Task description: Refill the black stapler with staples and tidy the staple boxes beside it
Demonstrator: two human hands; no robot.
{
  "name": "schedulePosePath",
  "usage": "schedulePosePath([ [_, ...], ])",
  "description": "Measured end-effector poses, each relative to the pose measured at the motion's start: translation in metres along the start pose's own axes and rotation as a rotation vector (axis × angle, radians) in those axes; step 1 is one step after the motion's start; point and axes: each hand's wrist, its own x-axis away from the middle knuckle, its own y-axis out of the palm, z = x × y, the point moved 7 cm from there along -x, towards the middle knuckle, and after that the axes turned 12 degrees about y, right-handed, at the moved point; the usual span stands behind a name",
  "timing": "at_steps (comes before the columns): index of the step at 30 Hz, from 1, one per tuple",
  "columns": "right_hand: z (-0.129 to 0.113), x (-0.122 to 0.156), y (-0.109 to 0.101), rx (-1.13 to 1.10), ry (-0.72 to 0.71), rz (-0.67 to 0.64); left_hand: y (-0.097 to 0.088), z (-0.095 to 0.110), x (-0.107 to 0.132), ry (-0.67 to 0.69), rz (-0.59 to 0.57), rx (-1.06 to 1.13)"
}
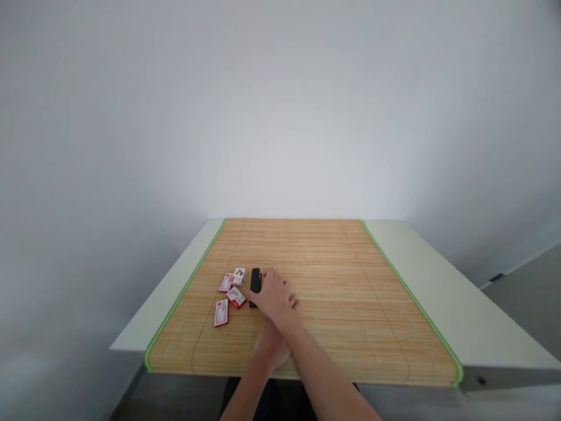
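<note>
A slim black stapler point(256, 279) lies lengthwise on the bamboo mat point(333, 280), left of centre. My right hand point(275, 294) reaches in from the right, palm down. Its thumb lies across the near half of the stapler and its index finger is by the right side, the fingers bent around it. Under my right wrist, my left hand point(270, 344) is crossed beneath, its fingers mostly hidden. Some curled fingertips show to the right of my right hand; whose hand they belong to is unclear.
Left of the stapler lie several small red-and-white boxes: a near one point(221, 313), a tilted one point(236, 297), a far one point(225, 282) and a whiter one point(239, 276). The green-edged mat covers a white table point(412, 257) against a pale wall point(307, 117).
</note>
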Motion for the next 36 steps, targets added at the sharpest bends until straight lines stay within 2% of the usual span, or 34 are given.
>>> schedulePosePath([
  [4,0.025,-0.018,-0.020,0.068,-0.036,0.007,-0.022,0.016,-0.001,0.040,0.030,0.110],
  [7,0.054,-0.029,-0.045,0.081,-0.065,-0.002,-0.041,0.028,-0.002,0.073,0.118,0.168],
  [9,0.076,-0.033,-0.063,0.086,-0.079,-0.012,-0.049,0.029,-0.002,0.039,0.179,0.175],
  [13,0.119,-0.032,-0.091,0.091,-0.106,-0.041,-0.052,0.021,0.000,-0.102,0.246,0.081],
  [17,0.145,-0.028,-0.098,0.089,-0.113,-0.047,-0.045,0.023,-0.004,-0.122,0.235,-0.059],
  [20,0.148,-0.026,-0.098,0.082,-0.130,-0.049,-0.037,0.026,-0.010,-0.102,0.210,-0.092],
  [28,0.134,-0.024,-0.108,0.127,-0.161,-0.099,-0.026,0.026,-0.015,-0.153,0.207,-0.088],
  [31,0.122,-0.028,-0.105,0.169,-0.186,-0.120,-0.026,0.025,-0.016,-0.175,0.199,-0.084],
  [36,0.089,-0.031,-0.101,0.187,-0.330,-0.163,-0.025,0.023,-0.016,-0.185,0.194,-0.081],
])
